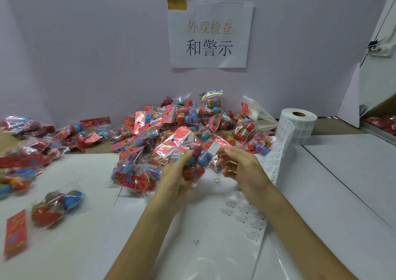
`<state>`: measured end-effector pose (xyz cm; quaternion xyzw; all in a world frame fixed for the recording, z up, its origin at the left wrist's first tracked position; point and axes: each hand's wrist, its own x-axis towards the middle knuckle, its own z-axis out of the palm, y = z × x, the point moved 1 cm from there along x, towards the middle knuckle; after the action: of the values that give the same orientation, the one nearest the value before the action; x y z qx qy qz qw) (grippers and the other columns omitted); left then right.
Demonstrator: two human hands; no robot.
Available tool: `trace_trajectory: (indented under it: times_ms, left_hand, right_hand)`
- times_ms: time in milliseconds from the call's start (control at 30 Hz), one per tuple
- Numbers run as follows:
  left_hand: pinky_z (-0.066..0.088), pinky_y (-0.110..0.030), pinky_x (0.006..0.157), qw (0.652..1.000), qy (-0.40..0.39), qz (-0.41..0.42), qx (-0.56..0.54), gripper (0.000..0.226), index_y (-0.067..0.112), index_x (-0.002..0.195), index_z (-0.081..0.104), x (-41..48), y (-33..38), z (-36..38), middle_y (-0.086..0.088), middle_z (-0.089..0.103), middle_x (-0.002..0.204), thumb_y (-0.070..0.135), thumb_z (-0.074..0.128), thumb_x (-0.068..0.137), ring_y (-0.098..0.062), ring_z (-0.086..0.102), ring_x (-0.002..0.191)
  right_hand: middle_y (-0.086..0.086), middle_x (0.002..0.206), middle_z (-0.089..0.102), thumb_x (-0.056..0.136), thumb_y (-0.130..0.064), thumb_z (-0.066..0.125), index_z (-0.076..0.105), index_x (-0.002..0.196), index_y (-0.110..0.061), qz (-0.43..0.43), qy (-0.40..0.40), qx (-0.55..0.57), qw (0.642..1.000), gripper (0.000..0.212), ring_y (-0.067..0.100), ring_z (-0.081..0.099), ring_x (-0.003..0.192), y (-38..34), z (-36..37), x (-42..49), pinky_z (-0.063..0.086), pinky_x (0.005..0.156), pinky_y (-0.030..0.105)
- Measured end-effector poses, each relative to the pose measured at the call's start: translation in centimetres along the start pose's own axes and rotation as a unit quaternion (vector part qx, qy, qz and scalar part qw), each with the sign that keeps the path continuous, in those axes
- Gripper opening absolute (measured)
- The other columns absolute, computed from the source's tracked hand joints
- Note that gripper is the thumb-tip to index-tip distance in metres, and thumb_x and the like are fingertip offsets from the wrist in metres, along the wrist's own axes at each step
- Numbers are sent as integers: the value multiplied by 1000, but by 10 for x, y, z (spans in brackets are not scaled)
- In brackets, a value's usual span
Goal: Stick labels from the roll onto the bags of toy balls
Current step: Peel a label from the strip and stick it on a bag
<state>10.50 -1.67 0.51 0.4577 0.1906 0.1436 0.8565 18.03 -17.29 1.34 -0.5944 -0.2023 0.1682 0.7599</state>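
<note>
The left hand [175,172] is gripping a bag [192,151]; the right hand [240,166], grip unclear through blur, is hovering at its label [214,147], which slack film could crease.

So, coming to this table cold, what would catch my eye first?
The bright heap of toy-ball bags piled against the back wall, under a paper sign with Chinese characters. In front, the left hand holds one bag up with the right hand close beside it; a label roll stands at the right.
</note>
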Motion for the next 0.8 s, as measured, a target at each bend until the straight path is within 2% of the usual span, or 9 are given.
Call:
trace_trajectory:
  times_ms: [100, 267, 433, 567, 667, 733, 800]
  left_hand:
    - [55, -34, 87, 1000, -7, 2, 16, 38, -3, 123, 66, 0, 0, -1, -21, 73, 119, 25, 65, 97, -25, 67, 98]
    - [57, -33, 87, 1000, -5, 0, 24, 37, 1, 122, 67, 1, 0, -1, -13, 78, 106, 28, 66, 97, -21, 71, 92]
    - [49, -47, 104, 999, 20, 4, 38, 48, 0, 130, 61, 2, 0, -2, -18, 74, 115, 31, 69, 94, -30, 66, 104]
    - [48, -43, 94, 998, 34, 11, 45, 50, 1, 131, 60, 1, 1, -2, -19, 72, 117, 31, 70, 94, -36, 67, 109]
    - [48, -42, 90, 997, 37, 11, 60, 48, 0, 130, 61, 1, 1, -3, -19, 72, 117, 32, 70, 94, -41, 65, 117]
    - [50, -40, 85, 997, 37, 12, 67, 48, 0, 129, 62, 0, 2, -3, -20, 72, 117, 32, 70, 94, -37, 67, 106]
    - [49, -37, 77, 997, 34, 17, 70, 48, -2, 128, 63, -2, 2, -3, -23, 72, 115, 31, 70, 94, -31, 64, 94]
  right_hand:
    - [8, 80, 68, 102, -20, 53, 79, 92, -14, 15, -41, -25, 999, 28, 14, 57, 62, 4, 5, -1, 48, 60, 23]
    - [6, 80, 70, 102, -20, 55, 80, 90, -17, 15, -32, -63, 997, 27, 14, 58, 62, 6, 6, -1, 50, 59, 21]
    - [7, 81, 71, 100, -16, 57, 77, 99, -15, 23, -20, -83, 996, 20, 15, 59, 63, 9, 5, 0, 52, 65, 27]
    - [7, 82, 72, 100, -13, 58, 75, 105, -14, 11, -22, -115, 993, 18, 17, 60, 65, 11, 4, 1, 51, 72, 36]
    - [5, 83, 72, 99, -13, 60, 74, 105, -18, -21, -27, -168, 985, 16, 14, 61, 66, 11, 4, 0, 53, 68, 30]
    - [4, 83, 72, 97, -11, 63, 72, 106, -20, -52, -27, -215, 975, 15, 8, 62, 65, 12, 5, 0, 52, 63, 22]
    - [1, 84, 71, 95, -12, 66, 71, 106, -24, -77, -22, -264, 961, 17, 9, 64, 69, 15, 5, 0, 56, 65, 26]
